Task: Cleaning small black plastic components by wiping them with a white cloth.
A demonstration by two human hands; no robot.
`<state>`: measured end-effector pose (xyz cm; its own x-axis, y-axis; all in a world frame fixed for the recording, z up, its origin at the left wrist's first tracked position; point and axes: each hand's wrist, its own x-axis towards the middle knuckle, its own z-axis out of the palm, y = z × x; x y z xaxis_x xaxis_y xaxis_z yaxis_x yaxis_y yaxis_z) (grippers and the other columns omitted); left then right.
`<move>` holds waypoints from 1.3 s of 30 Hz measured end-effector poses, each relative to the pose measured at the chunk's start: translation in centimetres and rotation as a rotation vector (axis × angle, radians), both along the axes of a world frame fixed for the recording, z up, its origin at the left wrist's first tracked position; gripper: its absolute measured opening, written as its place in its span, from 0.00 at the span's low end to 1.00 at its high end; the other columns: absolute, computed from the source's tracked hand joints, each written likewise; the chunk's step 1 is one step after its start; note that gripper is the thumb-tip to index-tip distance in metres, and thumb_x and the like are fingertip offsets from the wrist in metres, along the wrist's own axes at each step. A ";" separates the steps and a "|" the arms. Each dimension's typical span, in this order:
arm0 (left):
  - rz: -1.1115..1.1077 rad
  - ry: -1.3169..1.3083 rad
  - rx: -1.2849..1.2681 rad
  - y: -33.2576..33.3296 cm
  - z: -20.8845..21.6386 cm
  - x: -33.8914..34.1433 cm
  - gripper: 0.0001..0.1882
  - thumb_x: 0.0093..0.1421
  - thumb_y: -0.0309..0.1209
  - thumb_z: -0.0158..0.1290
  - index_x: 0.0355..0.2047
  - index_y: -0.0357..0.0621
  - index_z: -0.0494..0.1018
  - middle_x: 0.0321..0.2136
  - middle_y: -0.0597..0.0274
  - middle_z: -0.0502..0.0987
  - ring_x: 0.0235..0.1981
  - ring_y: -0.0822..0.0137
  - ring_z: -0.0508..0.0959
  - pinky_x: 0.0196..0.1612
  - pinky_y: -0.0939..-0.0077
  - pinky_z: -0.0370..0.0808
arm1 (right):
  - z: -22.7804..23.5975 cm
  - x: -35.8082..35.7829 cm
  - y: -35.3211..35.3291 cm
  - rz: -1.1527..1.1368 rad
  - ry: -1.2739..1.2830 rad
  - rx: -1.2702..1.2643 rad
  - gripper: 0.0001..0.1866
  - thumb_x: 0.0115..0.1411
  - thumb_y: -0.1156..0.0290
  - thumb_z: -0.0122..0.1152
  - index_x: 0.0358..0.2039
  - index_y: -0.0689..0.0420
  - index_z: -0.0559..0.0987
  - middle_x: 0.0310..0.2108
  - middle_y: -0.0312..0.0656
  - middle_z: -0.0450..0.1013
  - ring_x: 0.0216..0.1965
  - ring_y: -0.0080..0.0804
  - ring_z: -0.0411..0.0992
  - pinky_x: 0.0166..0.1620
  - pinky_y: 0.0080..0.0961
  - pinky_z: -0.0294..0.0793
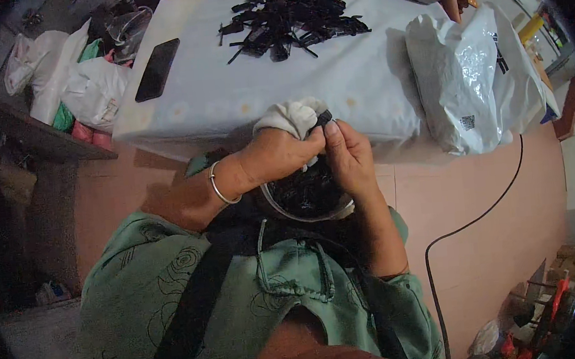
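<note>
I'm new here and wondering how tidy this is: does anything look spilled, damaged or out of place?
Nothing looks clearly spilled or damaged. The small black plastic-looking pieces lie in a loose heap on the white cloth-covered table. Only the long, thin black cable seems slightly untidy, curving loosely over the pinkish tiled floor.

The small piece (324, 118) I'm holding is black, the cloth (290, 116) white. My green shirt (146, 264) has dark swirls; the white tablecloth (213, 76) has yellowish spots.

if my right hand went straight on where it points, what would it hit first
Likely the small black piece at the tip of your right hand, then the white cloth; depth is unclear.
</note>
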<state>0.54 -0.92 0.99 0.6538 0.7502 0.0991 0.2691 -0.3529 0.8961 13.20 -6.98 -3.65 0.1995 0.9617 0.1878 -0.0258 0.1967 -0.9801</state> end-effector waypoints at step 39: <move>-0.139 -0.091 0.071 0.5 -0.6 -2.9 0.16 0.55 0.29 0.42 0.44 0.37 0.62 0.22 0.62 0.69 0.22 0.73 0.69 0.25 0.77 0.68 | 0.2 -0.5 0.4 0.003 -0.131 0.057 0.06 0.53 0.72 0.56 0.27 0.61 0.73 0.19 0.37 0.68 0.21 0.19 0.63 0.27 0.17 0.65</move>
<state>-2.36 -0.41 0.39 0.7364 0.6424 0.2120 0.1321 -0.4439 0.8863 12.69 -6.55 -3.48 0.1668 0.9493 0.2663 0.1011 0.2522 -0.9624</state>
